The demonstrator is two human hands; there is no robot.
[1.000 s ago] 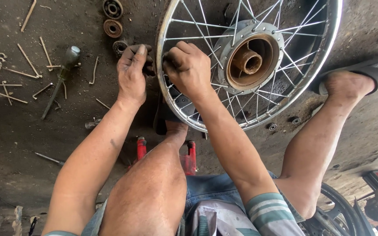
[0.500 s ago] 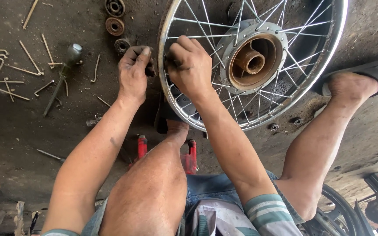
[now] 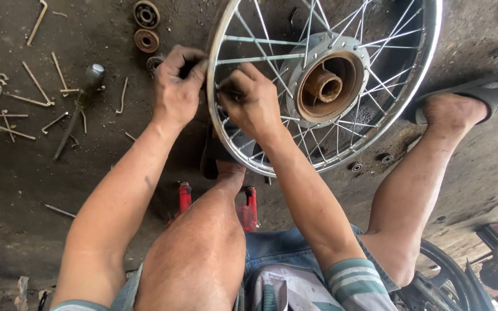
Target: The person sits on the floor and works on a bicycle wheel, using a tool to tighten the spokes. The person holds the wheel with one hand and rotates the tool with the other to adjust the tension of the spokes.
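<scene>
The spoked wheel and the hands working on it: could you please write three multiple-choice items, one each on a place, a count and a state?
1. Where do the loose spokes lie?
A. Left of the spoked wheel, on the floor
B. Inside the hub
C. On the person's lap

2. How many round bearing-like rings lie in a row by the rim's upper left?
A. One
B. Three
C. Six

3. How is the left hand placed?
A. Flat on the floor
B. Gripping the rim
C. Holding the screwdriver

Answers:
1 A, the bent spokes are scattered at far left.
2 B, three show, the lowest partly hidden.
3 B, its fingers curl over the rim, opposite the right hand.
</scene>
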